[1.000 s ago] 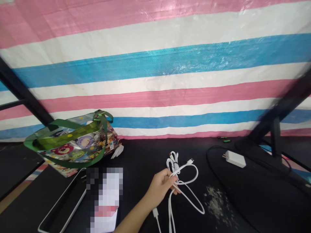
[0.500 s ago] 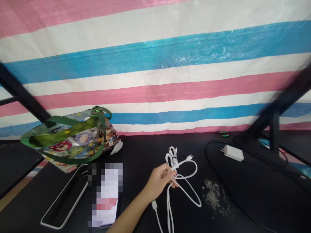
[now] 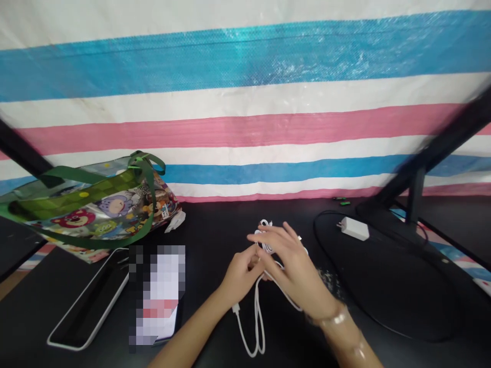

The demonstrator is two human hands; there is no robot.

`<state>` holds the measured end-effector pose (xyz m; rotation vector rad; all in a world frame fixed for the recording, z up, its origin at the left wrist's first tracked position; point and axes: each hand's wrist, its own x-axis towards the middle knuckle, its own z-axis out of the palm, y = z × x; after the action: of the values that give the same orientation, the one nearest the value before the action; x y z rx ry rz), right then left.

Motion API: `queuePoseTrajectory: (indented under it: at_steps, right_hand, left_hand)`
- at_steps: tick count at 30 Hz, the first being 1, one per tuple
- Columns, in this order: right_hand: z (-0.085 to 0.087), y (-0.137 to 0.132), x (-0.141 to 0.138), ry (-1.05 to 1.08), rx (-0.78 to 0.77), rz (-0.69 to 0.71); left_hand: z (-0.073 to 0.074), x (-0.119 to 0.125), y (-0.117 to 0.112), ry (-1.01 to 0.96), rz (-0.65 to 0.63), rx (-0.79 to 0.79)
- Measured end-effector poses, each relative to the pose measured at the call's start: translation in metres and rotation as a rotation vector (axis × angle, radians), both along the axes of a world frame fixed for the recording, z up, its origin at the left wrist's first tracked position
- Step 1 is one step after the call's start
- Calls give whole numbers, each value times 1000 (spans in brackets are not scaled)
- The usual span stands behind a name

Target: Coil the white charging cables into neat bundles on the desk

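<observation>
Two hands met at the white cable (image 3: 257, 301) above the middle of the black tabletop (image 3: 215, 225). The left hand (image 3: 242, 271) grasped the gathered strands; the right hand (image 3: 295, 266), out of view half a second earlier, now reached over them with extended fingers (whether it gripped any cable, I could not tell). It partly covered the tied white bundle (image 3: 266, 247) behind, which had been in plain sight. The cable's lower loops, previously cut off by the bottom edge, now showed their bend. Pale crumbs (image 3: 330, 281), fully visible before, lay partly hidden by the right forearm. Farther right sat a white charger (image 3: 355, 228); at left, a lit phone (image 3: 164, 335) and a green-handled bag (image 3: 103, 214).
</observation>
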<state>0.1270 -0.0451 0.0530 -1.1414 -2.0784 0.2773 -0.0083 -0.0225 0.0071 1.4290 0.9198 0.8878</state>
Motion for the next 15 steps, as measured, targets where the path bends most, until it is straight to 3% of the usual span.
queuePoseTrajectory:
  at_steps: [5,10,15]
  right_hand:
    - [-12,27,14,-67,-130,-91]
    - [-19,24,12,16,-286,-92]
    - [-26,24,5,189,-308,-137]
  left_hand:
    - [12,-7,-1,164,13,149]
    - [13,-9,1,195,53,186]
    - [11,-9,2,187,77,177]
